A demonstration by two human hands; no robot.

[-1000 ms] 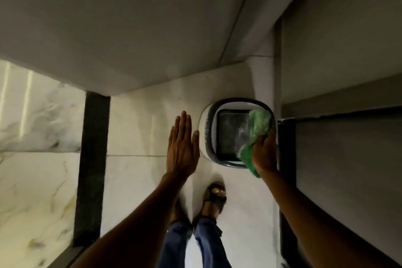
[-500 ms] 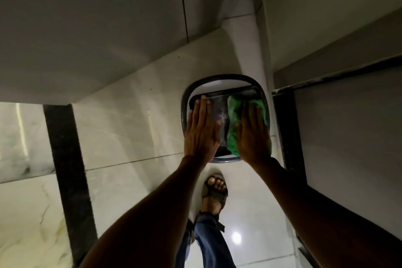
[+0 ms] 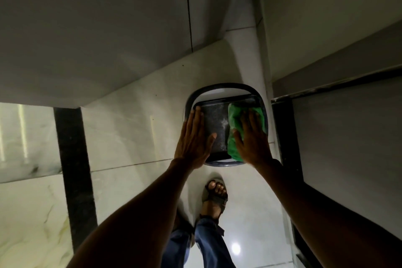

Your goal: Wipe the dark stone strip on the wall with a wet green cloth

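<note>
A green cloth (image 3: pixel 233 137) lies bunched at the right side of a white bucket (image 3: pixel 226 86) with a dark rim, standing on the pale floor. My right hand (image 3: pixel 252 139) lies flat on top of the cloth, fingers spread over it, pressing it down inside the bucket. My left hand (image 3: pixel 193 141) hovers flat and empty over the bucket's left rim, thumb out toward the dark water. A dark stone strip (image 3: pixel 285 135) runs up the wall just right of the bucket, apart from the cloth.
A second dark strip (image 3: pixel 74 169) crosses the marble-look surface at the left. My sandalled foot (image 3: pixel 214 193) stands just behind the bucket. Grey tiled walls close in at the top and right.
Both hands came down over the bucket and the cloth went from above the rim to inside it. In the last half second my left hand slid left to the rim.
</note>
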